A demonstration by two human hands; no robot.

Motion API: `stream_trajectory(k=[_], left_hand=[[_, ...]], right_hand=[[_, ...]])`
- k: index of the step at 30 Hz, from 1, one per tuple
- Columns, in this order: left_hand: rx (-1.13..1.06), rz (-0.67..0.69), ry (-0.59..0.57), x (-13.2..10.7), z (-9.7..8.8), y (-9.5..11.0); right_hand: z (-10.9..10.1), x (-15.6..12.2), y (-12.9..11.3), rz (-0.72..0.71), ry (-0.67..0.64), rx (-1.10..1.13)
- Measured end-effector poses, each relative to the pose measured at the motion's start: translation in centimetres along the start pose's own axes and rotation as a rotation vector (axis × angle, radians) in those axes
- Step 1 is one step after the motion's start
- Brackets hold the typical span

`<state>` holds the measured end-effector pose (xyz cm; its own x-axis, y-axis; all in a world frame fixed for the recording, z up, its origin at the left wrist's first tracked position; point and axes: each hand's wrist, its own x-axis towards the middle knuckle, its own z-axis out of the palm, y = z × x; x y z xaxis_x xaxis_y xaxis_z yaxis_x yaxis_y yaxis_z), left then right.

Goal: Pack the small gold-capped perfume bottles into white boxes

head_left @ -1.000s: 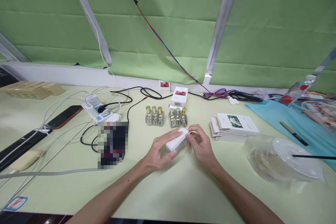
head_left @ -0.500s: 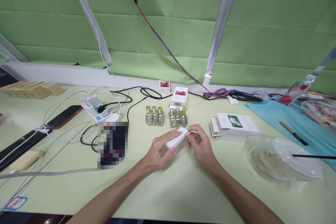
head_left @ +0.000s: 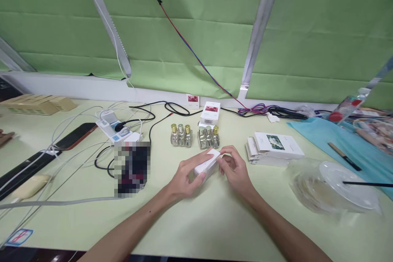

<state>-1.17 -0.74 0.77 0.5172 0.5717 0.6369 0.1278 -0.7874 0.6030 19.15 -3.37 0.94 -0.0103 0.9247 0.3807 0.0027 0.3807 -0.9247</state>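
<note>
My left hand [head_left: 188,178] is wrapped around a small white carton [head_left: 207,163], thumb on the near side and fingers across the top. At the carton's right end, my right hand [head_left: 235,168] has its thumb and forefinger pinched against the edge; its other fingers curl beneath. Just beyond the carton stand two groups of small glass bottles with gold and silver caps, a left group [head_left: 181,136] and a right group [head_left: 208,137]. Behind them lies a white box with a red flower picture [head_left: 210,110]. What the carton contains is hidden.
White boxes with a green-and-white picture [head_left: 275,145] lie to the right, beside a lidded tub in plastic [head_left: 346,184]. A knife [head_left: 344,155] rests on blue cloth [head_left: 322,133]. Leftward are a power strip [head_left: 112,129], tangled cables and a phone [head_left: 76,136].
Both hands keep nearly the same hold on the carton. At the far left edge, a brownish shape, too cut off to name, has come further into view.
</note>
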Motion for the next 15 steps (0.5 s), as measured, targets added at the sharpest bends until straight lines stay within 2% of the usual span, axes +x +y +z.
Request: stream_trajectory(k=[10,15], left_hand=[[0.016,0.018,-0.032,0.19,-0.25,0.38],[0.011,0.015,-0.045,0.3,-0.29,0.51]], right_hand=[[0.02,0.01,-0.14,-0.026,0.013,-0.01],[0.18,0.05,-0.21,0.009,0.026,0.032]])
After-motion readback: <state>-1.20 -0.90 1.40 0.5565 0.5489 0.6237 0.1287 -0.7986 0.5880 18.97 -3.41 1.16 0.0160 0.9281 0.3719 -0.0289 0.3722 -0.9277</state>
